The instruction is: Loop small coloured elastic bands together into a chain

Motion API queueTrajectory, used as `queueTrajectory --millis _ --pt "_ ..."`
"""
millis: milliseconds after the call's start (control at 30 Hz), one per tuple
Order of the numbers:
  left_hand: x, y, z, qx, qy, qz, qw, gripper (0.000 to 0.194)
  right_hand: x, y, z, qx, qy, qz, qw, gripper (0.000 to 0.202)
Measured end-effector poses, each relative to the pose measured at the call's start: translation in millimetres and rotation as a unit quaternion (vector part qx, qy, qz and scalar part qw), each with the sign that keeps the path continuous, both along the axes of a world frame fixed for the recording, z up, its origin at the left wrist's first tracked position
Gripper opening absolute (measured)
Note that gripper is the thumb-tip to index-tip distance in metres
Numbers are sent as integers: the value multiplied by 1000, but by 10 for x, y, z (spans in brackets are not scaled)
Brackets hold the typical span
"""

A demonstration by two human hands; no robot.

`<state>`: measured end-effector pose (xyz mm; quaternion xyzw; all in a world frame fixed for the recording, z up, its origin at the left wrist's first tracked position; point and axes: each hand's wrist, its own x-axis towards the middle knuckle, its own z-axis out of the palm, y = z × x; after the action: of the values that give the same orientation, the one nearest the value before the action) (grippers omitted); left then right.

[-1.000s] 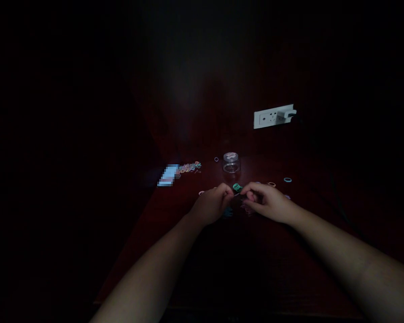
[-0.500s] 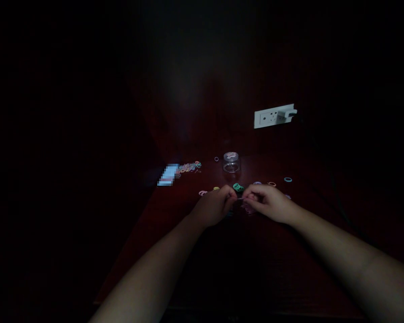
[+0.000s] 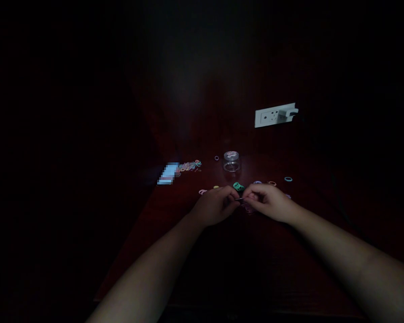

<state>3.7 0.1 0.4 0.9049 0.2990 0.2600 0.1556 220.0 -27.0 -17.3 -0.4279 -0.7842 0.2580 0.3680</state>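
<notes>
A thin pale hair tie (image 3: 239, 198) spans the small gap between my hands, too small and dim to see in full. My right hand (image 3: 269, 202) pinches one end between thumb and fingertips. At the other end, the curled fingers of my left hand (image 3: 215, 205) hold it, with the thumb a little lower. Just beyond the fingertips lies a green bunch of hair ties (image 3: 238, 186). A purple-pink pile of hair ties (image 3: 248, 207) sits under my right fingers, partly hidden. Pink hair ties (image 3: 202, 192) and a yellow one (image 3: 216, 187) show past my left hand.
A clear lidded jar (image 3: 231, 162) stands at the back of the dark red table (image 3: 188, 278). To its left are a mixed heap of hair ties (image 3: 190, 166) and a lit, blurred screen (image 3: 169, 173). A blue hair tie (image 3: 288, 179) lies right. A socket (image 3: 275, 115) holds a plug.
My left fingertips have shifted slightly right, towards my right hand, and the thumb has parted from the index finger. The right hand stays almost in place.
</notes>
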Motion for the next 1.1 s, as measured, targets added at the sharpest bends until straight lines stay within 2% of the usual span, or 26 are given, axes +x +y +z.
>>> queueTrajectory --millis 167,1100 --pt "0 5 6 10 -1 -14 1000 10 12 16 -21 -7 1 3 1000 18" --pt "-11 27 -19 20 -17 -5 1000 10 19 15 -18 -6 1 5 1000 18"
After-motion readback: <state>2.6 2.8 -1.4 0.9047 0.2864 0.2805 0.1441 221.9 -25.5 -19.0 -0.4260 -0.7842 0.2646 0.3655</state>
